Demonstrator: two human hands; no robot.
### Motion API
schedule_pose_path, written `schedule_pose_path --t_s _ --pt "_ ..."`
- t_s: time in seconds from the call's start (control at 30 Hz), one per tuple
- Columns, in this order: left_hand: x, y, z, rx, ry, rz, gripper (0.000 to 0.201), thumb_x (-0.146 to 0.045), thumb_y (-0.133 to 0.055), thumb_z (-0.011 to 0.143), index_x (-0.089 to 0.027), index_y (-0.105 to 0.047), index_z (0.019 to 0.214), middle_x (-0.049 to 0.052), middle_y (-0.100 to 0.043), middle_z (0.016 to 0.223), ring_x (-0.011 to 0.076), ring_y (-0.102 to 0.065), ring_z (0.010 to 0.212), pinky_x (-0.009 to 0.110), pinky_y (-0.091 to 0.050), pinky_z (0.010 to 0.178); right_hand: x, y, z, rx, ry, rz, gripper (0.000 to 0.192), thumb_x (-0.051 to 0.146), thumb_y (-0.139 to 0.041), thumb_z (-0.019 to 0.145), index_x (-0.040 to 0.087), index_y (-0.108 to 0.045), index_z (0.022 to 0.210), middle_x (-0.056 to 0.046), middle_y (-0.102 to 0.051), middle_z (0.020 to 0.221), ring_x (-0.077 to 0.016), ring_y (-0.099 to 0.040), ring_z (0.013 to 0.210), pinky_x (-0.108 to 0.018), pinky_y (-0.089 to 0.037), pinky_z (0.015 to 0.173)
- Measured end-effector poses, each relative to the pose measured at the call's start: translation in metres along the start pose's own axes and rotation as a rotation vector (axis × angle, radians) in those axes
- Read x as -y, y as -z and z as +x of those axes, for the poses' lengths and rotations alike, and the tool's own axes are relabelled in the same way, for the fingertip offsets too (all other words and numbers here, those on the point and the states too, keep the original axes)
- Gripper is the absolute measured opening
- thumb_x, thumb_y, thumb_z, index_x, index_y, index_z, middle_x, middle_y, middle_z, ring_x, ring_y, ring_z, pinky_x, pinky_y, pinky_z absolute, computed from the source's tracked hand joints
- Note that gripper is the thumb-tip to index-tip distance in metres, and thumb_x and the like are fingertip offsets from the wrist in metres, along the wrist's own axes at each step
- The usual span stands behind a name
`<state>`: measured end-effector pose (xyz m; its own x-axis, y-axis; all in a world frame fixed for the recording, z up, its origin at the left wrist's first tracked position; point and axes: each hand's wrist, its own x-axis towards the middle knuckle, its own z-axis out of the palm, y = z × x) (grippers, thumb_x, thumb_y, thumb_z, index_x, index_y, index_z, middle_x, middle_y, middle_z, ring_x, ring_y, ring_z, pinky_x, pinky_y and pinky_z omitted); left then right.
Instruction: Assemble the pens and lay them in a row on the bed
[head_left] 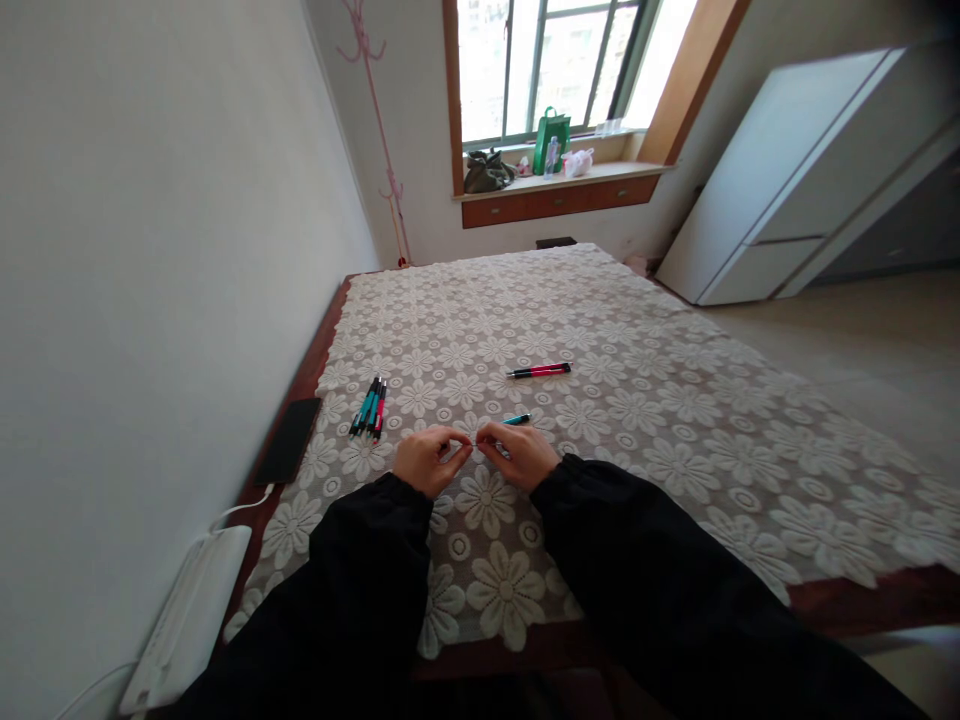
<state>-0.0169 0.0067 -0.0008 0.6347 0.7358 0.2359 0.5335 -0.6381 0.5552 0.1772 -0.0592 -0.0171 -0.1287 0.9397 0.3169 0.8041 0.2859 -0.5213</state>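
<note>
My left hand (431, 460) and my right hand (517, 455) meet low over the cloth, fingertips nearly touching. Both are closed in a pinch around something thin and small, mostly hidden by the fingers; its kind is too small to tell. Just beyond my right hand lies a teal pen (517, 420), partly covered by the fingers. Farther out, a red and black pen (540, 371) rests on the cloth. To the left of my hands, several teal and red pens (369, 408) lie in a bunch.
A lace tablecloth (487, 500) with flowers covers the table. Along the left edge are a black phone (289, 440) on a cable and a white power strip (191, 615) beside the wall. Bags stand on the windowsill (600, 178); a white fridge (780, 180) is at the right.
</note>
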Motion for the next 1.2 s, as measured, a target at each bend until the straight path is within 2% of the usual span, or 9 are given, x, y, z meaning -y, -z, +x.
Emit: schedule_pose_path --t_s 0.27,0.6,1.2 --pt "0.0021 0.0 0.001 0.02 0.018 0.015 0.024 -0.042 -0.064 0.085 -0.024 -0.075 0.095 -0.001 -0.063 0.069 0.0115 -0.052 0.061 0.023 -0.035 0.058 0.0013 0.0006 -0.0002 0.006 -0.007 -0.024 0.01 0.028 -0.055 0.092 0.022 -0.063 0.094 -0.001 -0.068 0.081 -0.0135 -0.059 0.069 -0.023 -0.036 0.063" --pt "-0.0011 0.0025 0.0016 0.038 0.061 0.014 0.026 -0.044 -0.063 0.085 -0.023 -0.075 0.095 -0.003 -0.052 0.058 0.0123 -0.051 0.06 0.023 -0.033 0.055 0.0052 0.0038 -0.0002 0.004 -0.055 -0.057 0.011 0.028 -0.055 0.091 0.022 -0.063 0.092 0.001 -0.067 0.076 -0.0123 -0.056 0.061 -0.024 -0.032 0.06" --pt "-0.0017 0.0029 0.0013 0.04 0.054 0.03 0.023 -0.041 -0.062 0.085 -0.023 -0.073 0.095 -0.003 -0.053 0.06 0.0118 -0.05 0.059 0.023 -0.034 0.058 0.0035 0.0026 -0.0001 0.011 -0.063 -0.048 0.009 0.029 -0.056 0.089 0.023 -0.063 0.092 0.0 -0.068 0.077 -0.0135 -0.059 0.065 -0.024 -0.033 0.06"
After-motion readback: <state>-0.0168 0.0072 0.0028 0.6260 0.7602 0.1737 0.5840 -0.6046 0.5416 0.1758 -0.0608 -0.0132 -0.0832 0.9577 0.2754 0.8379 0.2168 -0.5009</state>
